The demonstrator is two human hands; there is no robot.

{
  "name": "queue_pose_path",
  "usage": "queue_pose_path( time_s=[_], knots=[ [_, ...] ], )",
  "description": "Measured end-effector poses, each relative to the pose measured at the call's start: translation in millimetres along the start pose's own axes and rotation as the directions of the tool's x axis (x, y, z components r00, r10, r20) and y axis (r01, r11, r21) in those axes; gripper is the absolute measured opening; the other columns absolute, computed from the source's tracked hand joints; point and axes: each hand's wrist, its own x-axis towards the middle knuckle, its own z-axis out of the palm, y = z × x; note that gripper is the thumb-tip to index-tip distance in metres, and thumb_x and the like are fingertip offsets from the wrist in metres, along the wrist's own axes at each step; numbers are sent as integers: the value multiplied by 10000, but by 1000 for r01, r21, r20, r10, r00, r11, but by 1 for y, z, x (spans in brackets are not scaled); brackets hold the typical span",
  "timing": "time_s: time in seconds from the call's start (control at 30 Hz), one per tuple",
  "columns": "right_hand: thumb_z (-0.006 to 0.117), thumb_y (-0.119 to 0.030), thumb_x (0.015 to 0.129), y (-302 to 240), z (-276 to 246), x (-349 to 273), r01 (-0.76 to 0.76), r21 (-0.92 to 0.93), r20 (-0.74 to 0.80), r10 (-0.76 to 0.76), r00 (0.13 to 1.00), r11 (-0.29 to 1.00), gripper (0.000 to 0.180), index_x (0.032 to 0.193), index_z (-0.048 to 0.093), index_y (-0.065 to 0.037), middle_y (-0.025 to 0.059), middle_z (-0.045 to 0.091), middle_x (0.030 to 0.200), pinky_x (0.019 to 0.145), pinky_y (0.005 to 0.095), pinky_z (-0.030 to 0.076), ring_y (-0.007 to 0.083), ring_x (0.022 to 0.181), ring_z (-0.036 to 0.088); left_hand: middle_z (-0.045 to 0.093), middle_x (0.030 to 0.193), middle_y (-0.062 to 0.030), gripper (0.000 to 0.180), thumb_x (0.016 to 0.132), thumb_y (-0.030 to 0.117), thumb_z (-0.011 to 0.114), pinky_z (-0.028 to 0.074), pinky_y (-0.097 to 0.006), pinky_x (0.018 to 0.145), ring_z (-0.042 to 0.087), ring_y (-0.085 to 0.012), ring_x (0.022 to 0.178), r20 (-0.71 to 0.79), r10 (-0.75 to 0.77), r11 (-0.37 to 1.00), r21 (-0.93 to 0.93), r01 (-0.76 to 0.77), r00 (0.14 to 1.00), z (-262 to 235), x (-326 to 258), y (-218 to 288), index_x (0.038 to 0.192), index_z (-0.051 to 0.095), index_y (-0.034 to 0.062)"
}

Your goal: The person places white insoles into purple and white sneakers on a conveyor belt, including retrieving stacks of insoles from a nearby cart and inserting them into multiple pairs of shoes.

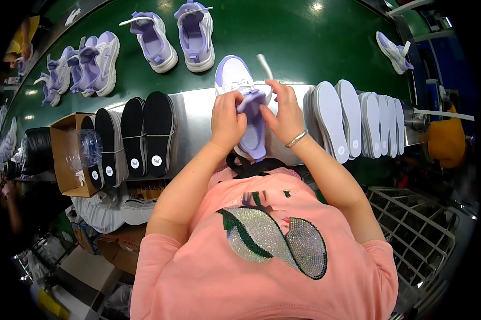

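Note:
A white and lilac sneaker [252, 136] lies in front of me, its toe pointing away and its heel close to my body. Curled fingers of my left hand [227, 121] grip the left side of its opening, by the lilac tongue. On the other side, my right hand [286, 116] has the thumb at the opening's edge and the other fingers along the outside of the upper. A white strip [265, 66] sticks up just beyond my right fingertips; where it joins the shoe is hidden. White laces cross the front of the sneaker.
Banded black insoles [160, 128] stand left on the metal ledge [195, 114], beside an open cardboard box [64, 154]. White insoles [330, 120] line the right. Several matching sneakers [196, 37] sit on the green surface [283, 32]; a wire rack [411, 234] is at lower right.

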Motion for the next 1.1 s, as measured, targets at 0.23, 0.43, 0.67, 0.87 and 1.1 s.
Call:
queue_pose_path(
  time_s=[0.23,0.43,0.67,0.87,1.1],
  knots=[
    [585,-217,769,28,13,27,-58,242,60,44,997,969,175,780,602,-43,84,512,814,576,281,419,168,686,491,580,860,-98,267,796,192,551,416,-276,723,531,-189,800,91,-201,933,-284,219,975,6,19,-4,987,545,6],
    [514,-316,829,40,20,46,-577,345,491,381,783,740,376,615,534,-8,-2,444,542,508,275,348,99,547,385,564,828,-29,285,863,226,500,400,-210,670,503,-84,746,300,-464,704,-446,553,833,13,26,-18,991,539,-25],
    [568,-183,779,20,-7,11,41,234,19,-47,999,971,209,937,600,-49,158,497,1023,792,333,412,289,920,493,588,789,-44,263,858,229,502,414,-221,641,523,-97,705,243,-393,738,-493,462,887,14,19,-21,942,553,-15],
    [567,-126,747,72,-73,-28,-144,0,-48,144,988,990,160,878,581,-34,125,571,874,754,348,427,285,851,535,582,826,-58,276,861,235,495,413,-222,642,522,-99,710,217,-368,853,-309,421,904,13,18,-11,975,539,-13],
    [579,-146,736,139,-156,-73,-366,-228,-234,314,920,902,187,886,576,-33,141,579,886,748,369,430,310,857,539,554,1007,-70,277,856,120,484,384,-245,817,501,-130,920,234,-389,799,-396,453,891,16,10,-3,1100,488,-11]
  ],
)
